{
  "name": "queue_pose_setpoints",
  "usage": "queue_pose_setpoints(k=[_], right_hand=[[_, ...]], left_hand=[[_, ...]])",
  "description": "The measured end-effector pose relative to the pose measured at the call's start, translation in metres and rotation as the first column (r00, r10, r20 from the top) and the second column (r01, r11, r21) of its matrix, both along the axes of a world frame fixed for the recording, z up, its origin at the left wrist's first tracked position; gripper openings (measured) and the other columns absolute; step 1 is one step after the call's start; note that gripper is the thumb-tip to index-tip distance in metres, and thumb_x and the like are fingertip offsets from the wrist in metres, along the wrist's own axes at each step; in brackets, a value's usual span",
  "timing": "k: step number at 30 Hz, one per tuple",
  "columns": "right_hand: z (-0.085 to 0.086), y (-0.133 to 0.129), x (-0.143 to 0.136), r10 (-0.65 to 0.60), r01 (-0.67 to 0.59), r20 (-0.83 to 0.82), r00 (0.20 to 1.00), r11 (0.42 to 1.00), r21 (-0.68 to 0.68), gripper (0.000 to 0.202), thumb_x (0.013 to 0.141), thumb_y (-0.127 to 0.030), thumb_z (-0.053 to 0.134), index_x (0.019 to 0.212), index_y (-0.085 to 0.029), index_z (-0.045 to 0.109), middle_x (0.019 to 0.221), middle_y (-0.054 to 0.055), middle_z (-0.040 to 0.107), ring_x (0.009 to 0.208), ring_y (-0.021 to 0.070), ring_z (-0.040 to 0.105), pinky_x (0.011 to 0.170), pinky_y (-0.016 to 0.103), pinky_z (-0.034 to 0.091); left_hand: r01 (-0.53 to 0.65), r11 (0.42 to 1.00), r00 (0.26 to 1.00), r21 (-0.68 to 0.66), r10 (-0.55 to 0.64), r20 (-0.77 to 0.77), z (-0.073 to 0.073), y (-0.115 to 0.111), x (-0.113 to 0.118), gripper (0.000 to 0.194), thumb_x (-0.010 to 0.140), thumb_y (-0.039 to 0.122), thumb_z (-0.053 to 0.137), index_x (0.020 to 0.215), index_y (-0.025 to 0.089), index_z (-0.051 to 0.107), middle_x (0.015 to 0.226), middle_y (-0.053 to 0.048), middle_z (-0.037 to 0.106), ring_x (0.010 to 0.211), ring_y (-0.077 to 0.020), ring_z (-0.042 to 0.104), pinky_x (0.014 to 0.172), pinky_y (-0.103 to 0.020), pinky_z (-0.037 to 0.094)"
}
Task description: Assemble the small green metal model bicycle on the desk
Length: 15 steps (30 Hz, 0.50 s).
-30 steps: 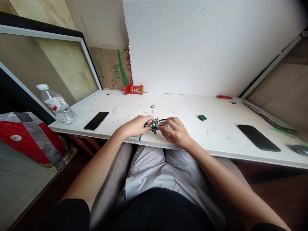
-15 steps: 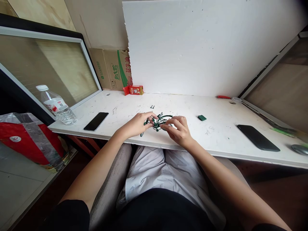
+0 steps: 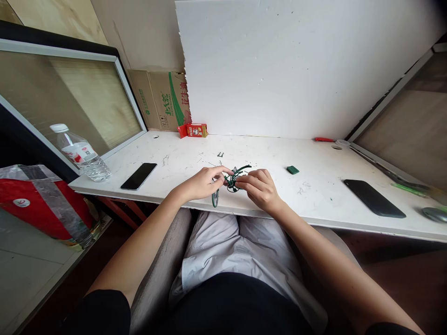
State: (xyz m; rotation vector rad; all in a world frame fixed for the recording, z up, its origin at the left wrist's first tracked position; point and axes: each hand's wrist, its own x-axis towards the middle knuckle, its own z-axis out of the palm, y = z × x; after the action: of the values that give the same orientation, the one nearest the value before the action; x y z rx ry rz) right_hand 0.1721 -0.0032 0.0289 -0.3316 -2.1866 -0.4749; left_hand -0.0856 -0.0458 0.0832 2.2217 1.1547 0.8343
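Just above the table's front edge, my two hands meet on a small dark green model bicycle (image 3: 232, 182) with thin curved parts. A spoked wheel (image 3: 215, 198) hangs at its left, below my left hand. My left hand (image 3: 204, 182) is closed on the model's left side, thumb and fingers bent onto it. From the right, the fingertips of my right hand (image 3: 260, 187) pinch it. Fingers cover much of the middle. Off to the right lies a small dark green block (image 3: 292, 170). Behind my left hand are small screw-like metal pieces (image 3: 220, 155).
On the white table (image 3: 314, 195), a phone (image 3: 138, 176) and a water bottle (image 3: 84, 153) are at left. A black phone (image 3: 374, 198) and a mouse (image 3: 435, 214) are at right. A small red box (image 3: 196, 130) stands by a carton (image 3: 164, 100) at the back.
The model has turned between my hands, so its wheel shows more fully below my left hand. My right fingers have closed in farther left over it.
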Motion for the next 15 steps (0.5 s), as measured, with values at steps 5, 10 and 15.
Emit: queue_pose_setpoints(k=[5,10,15], right_hand=[[-0.001,-0.003,-0.001,0.010,-0.005,0.066,0.998,0.998,-0.066,0.026,0.108,-0.011,0.051,0.109,-0.026,0.072,0.114,0.002,0.080,0.092,0.0204,0.062,0.085,0.040,0.047],[0.005,0.002,-0.006,-0.106,0.074,-0.127,0.986,0.970,-0.231,0.026,0.104,-0.012,0.054,0.101,-0.028,0.074,0.098,0.004,0.080,0.091,0.0238,0.061,0.082,0.044,0.045],[0.016,0.001,-0.011,-0.146,0.037,-0.254,0.956,0.920,-0.390,0.013,0.101,-0.021,0.064,0.101,-0.026,0.076,0.093,0.006,0.079,0.089,0.0264,0.061,0.083,0.045,0.047]], left_hand=[[-0.057,0.991,0.998,0.122,0.060,-0.017,0.007,0.000,0.000,0.030,0.106,0.037,0.052,0.110,0.022,0.077,0.112,-0.007,0.078,0.102,-0.0220,0.072,0.094,-0.034,0.056],[-0.093,0.945,0.995,0.313,0.099,-0.003,0.018,-0.013,0.007,0.024,0.105,0.030,0.053,0.109,0.022,0.075,0.113,-0.007,0.076,0.109,-0.0240,0.070,0.102,-0.039,0.053],[-0.156,0.842,0.957,0.515,0.258,-0.132,0.008,-0.018,0.021,0.032,0.091,0.033,0.079,0.120,0.021,0.071,0.121,-0.012,0.073,0.124,-0.0339,0.060,0.109,-0.050,0.045]])
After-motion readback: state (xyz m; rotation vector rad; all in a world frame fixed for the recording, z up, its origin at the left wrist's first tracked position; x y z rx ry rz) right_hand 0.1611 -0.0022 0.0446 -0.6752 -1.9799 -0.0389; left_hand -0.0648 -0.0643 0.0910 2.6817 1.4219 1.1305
